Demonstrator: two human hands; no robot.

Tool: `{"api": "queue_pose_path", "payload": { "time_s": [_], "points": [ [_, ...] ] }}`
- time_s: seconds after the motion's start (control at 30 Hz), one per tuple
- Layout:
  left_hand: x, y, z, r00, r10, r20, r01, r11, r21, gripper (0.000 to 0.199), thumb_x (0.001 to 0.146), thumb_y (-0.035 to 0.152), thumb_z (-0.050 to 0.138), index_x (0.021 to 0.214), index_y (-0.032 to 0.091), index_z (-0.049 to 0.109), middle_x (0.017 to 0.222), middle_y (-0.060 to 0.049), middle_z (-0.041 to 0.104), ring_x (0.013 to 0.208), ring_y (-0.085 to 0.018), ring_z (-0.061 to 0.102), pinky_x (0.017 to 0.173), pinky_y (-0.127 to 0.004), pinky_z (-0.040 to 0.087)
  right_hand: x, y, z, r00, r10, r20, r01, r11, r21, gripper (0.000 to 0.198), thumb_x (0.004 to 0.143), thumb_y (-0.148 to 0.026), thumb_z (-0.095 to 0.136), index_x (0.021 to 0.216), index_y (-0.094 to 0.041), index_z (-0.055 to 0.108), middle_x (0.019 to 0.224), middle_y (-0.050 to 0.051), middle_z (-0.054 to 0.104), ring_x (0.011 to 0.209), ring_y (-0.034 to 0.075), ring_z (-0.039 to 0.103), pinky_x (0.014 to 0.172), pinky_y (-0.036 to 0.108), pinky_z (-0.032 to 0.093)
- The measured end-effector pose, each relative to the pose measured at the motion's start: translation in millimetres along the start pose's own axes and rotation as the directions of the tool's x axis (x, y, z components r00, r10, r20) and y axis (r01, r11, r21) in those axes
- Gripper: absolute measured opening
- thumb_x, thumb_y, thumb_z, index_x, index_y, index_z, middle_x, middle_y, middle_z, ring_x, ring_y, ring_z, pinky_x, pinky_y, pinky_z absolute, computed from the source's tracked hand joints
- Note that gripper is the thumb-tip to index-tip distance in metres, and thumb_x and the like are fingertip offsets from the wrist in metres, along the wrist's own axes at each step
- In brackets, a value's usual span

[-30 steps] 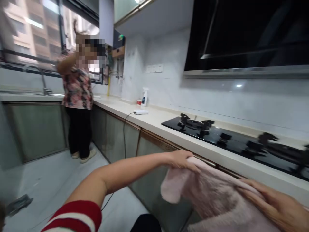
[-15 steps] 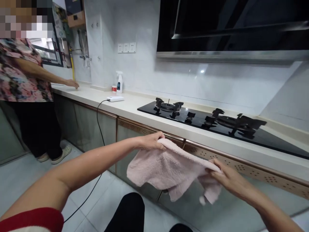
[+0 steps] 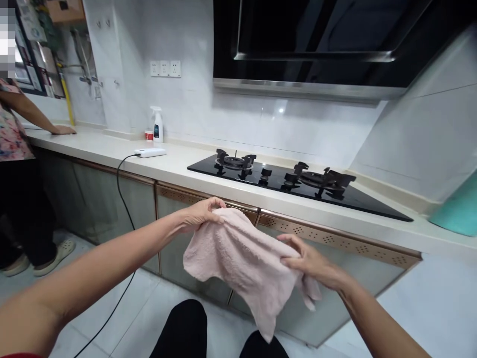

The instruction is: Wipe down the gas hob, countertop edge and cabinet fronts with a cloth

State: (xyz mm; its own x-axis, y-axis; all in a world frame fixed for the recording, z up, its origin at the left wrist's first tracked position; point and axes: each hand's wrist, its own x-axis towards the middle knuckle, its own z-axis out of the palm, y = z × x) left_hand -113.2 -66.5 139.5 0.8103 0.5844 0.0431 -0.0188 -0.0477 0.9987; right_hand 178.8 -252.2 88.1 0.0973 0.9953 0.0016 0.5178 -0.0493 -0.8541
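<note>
A pale pink towel (image 3: 242,253) hangs in loose folds between my two hands, in front of the cabinet doors and below the counter edge. My left hand (image 3: 203,213) pinches its upper left corner between thumb and fingers. On the other side my right hand (image 3: 307,258) grips the towel's right part, with the thumb over the cloth and some fingers hidden behind it. The lowest point of the towel dangles just above my right knee.
On the white counter (image 3: 100,146) are a black gas cooktop (image 3: 272,174), a white spray bottle (image 3: 158,125), a small red-and-white tub (image 3: 149,135) and a white power bank (image 3: 150,152) with a black cable. A range hood (image 3: 298,44) overhangs. Another person's hand (image 3: 63,130) rests at far left.
My view has turned right, bringing a teal object into sight. My hands have come closer together and the towel sags lower. The other person's hand now lies on the counter.
</note>
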Motion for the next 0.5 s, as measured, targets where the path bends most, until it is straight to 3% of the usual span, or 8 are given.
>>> {"api": "queue_pose_path", "payload": {
  "time_s": [0.07,0.13,0.23,0.33,0.5],
  "points": [
    [-3,6,1,1.0,0.027,-0.009,-0.027,0.997,0.071,0.06,0.052,0.028,0.09,0.097,0.02,0.052,0.091,0.003,0.059,0.077,-0.01,0.055,0.068,-0.022,0.045,-3,0,0,0.988,0.063,0.142,-0.049,0.994,-0.096,0.049,0.071,-0.038,0.069,0.117,-0.024,0.06,0.106,0.002,0.066,0.094,0.021,0.061,0.076,0.027,0.049],
    [-7,13,1,0.999,0.053,-0.005,-0.052,0.987,0.149,0.055,0.055,0.029,0.088,0.097,0.019,0.054,0.09,0.004,0.058,0.077,-0.01,0.054,0.067,-0.021,0.043,-6,4,-2,0.965,0.128,0.231,-0.094,0.984,-0.154,0.031,0.07,-0.036,0.067,0.097,-0.022,0.065,0.091,0.001,0.066,0.083,0.019,0.06,0.068,0.025,0.046],
    [-14,21,-5,0.999,0.022,0.044,-0.033,0.964,0.263,0.054,0.06,0.031,0.085,0.104,0.02,0.055,0.096,0.003,0.058,0.082,-0.012,0.055,0.07,-0.022,0.044,-11,21,-6,0.962,0.143,0.231,-0.109,0.982,-0.154,0.016,0.071,-0.031,0.064,0.081,-0.02,0.061,0.075,-0.001,0.058,0.068,0.013,0.05,0.057,0.023,0.038],
    [-19,16,-17,0.992,-0.087,0.09,0.049,0.932,0.359,0.062,0.059,0.033,0.087,0.112,0.021,0.055,0.095,0.003,0.059,0.083,-0.013,0.055,0.069,-0.022,0.044,-16,49,-4,0.975,0.131,0.182,-0.128,0.991,-0.026,0.02,0.072,-0.032,0.065,0.087,-0.019,0.061,0.075,-0.002,0.055,0.065,0.011,0.045,0.053,0.021,0.033],
    [-22,2,-35,0.973,-0.205,0.109,0.15,0.913,0.378,0.06,0.056,0.034,0.09,0.107,0.018,0.061,0.098,0.0,0.063,0.088,-0.016,0.059,0.073,-0.023,0.045,-28,70,-2,0.997,0.055,0.055,-0.072,0.926,0.37,0.043,0.075,-0.048,0.077,0.103,-0.02,0.062,0.088,0.001,0.062,0.07,0.012,0.054,0.059,0.021,0.043]
  ]
}}
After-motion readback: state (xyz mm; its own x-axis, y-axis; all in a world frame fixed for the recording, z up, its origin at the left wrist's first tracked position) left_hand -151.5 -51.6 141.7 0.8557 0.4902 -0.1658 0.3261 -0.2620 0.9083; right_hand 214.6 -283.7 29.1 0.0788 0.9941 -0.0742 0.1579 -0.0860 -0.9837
